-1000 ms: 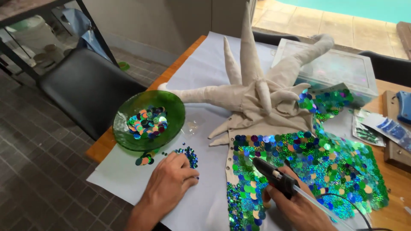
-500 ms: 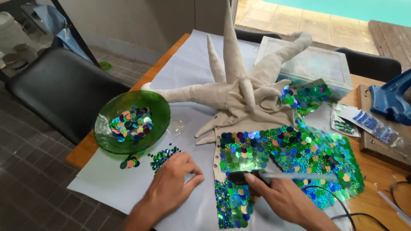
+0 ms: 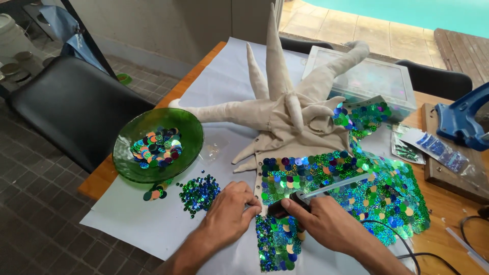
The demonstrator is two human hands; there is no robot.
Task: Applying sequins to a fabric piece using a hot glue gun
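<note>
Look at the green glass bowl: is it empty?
No. The green glass bowl holds a pile of round sequins in several colours, and it stands on the white paper left of the left hand.

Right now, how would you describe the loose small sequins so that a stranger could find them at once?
Start at the green glass bowl on the white paper sheet at the table's left side. Just right of the bowl, ahead of the left hand, lies a small pile of tiny blue-green sequins. Unlike the bowl's large multicoloured discs, these are small and loose on the paper.
</note>
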